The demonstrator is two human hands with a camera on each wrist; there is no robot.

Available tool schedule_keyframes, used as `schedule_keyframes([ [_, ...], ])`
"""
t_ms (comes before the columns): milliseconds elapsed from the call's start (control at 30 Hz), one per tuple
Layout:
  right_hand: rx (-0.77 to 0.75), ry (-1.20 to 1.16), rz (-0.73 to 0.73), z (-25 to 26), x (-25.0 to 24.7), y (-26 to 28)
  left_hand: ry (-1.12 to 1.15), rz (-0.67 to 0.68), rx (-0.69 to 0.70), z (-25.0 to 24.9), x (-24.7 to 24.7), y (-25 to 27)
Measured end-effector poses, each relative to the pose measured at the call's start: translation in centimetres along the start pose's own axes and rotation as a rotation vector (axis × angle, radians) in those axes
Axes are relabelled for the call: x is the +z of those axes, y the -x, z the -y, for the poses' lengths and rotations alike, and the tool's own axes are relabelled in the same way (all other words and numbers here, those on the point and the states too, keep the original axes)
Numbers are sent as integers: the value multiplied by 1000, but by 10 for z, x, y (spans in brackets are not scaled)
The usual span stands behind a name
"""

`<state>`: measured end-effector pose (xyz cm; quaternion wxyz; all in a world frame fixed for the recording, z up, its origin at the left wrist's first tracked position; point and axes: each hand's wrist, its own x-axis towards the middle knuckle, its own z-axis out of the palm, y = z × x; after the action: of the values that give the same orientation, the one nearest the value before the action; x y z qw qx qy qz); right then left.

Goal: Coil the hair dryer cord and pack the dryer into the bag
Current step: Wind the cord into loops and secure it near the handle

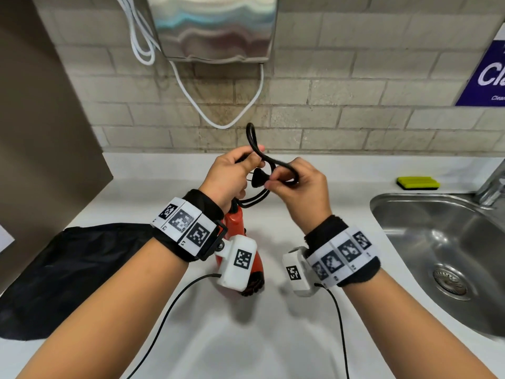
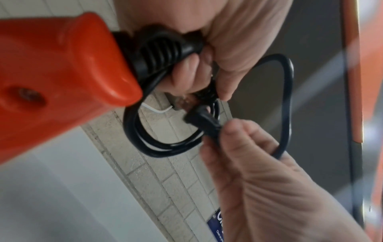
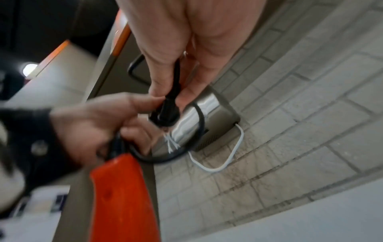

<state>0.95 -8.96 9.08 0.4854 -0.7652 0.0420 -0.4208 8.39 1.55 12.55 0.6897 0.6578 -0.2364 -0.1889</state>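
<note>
An orange hair dryer (image 1: 237, 222) hangs handle-up over the white counter (image 1: 273, 324), partly hidden by my left wrist camera. Its black cord (image 1: 252, 138) is gathered in loops above the handle (image 2: 62, 73). My left hand (image 1: 232, 176) grips those loops where the cord leaves the handle (image 3: 122, 196). My right hand (image 1: 297, 184) pinches the black plug (image 1: 257, 180) between thumb and fingers (image 3: 165, 113), just right of the left hand. One loop (image 2: 288, 98) runs behind the right hand. A black bag (image 1: 68, 274) lies flat on the counter at the left.
A steel sink (image 1: 437, 250) with a tap is at the right, a green sponge (image 1: 418, 183) behind it. A metal hand dryer (image 1: 213, 26) with white cables (image 1: 218, 116) hangs on the tiled wall ahead. A brown panel (image 1: 41, 132) stands at the left.
</note>
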Motion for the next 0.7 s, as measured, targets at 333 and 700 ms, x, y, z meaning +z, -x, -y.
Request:
schedule_keyframes([
  [333,-74,137,-311,-18,19,-2,-42,246,-39,-2,6,13],
  [700,64,63,120,-25,15,9,15,160,-12,-2,-1,11],
])
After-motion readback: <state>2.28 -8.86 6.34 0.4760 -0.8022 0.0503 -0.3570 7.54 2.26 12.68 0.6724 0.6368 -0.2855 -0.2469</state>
